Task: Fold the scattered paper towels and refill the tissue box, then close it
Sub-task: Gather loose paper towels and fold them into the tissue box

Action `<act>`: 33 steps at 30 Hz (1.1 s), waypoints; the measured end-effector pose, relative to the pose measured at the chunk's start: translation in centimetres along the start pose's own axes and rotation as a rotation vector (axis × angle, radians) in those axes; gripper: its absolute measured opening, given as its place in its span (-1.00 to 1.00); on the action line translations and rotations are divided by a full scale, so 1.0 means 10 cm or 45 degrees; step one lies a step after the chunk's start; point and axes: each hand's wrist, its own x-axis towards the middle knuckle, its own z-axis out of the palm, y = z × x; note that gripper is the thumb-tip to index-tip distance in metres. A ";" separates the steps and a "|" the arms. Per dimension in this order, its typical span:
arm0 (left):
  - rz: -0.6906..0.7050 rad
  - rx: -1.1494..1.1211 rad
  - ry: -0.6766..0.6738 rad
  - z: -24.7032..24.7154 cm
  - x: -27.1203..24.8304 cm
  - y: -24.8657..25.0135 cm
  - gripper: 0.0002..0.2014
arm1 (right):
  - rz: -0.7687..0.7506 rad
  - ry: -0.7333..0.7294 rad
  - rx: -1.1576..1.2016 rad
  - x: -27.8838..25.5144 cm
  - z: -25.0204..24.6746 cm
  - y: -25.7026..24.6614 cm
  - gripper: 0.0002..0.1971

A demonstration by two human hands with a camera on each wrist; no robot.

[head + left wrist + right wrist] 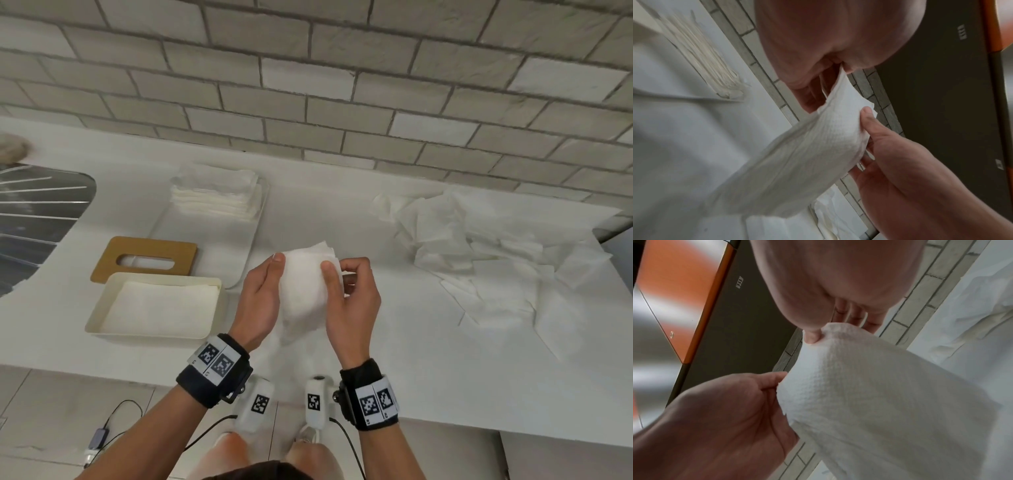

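Note:
Both hands hold a white paper towel (303,284) up above the counter's front middle. My left hand (277,262) pinches its upper left corner and my right hand (337,269) pinches the upper right corner. In the wrist views the towel (807,146) (869,386) hangs down in a loose fold. The open cream tissue box (102,305), with towels lying flat inside, stands left of my hands. Its brown slotted lid (106,263) lies flat behind it. A stack of folded towels (215,195) rests on a white tray (205,246). Scattered unfolded towels (479,246) lie to the right.
A metal sink with a ribbed drainer (34,212) is set into the counter at far left. A grey brick wall (342,85) backs the white counter (445,377). The counter's front edge runs just below my wrists, with cables on the floor beneath.

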 end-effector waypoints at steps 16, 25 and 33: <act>-0.040 -0.109 -0.111 -1.31 -0.22 0.35 -0.52 | -0.011 0.170 0.323 -0.80 0.94 -0.67 -0.71; 0.206 0.144 -0.196 -1.64 -0.34 0.27 -0.76 | 0.109 0.326 0.234 -1.11 1.45 -0.83 -0.72; 0.279 0.069 0.340 -2.29 -0.06 0.34 -0.75 | 0.489 -0.504 0.080 -1.16 1.41 -0.49 -0.44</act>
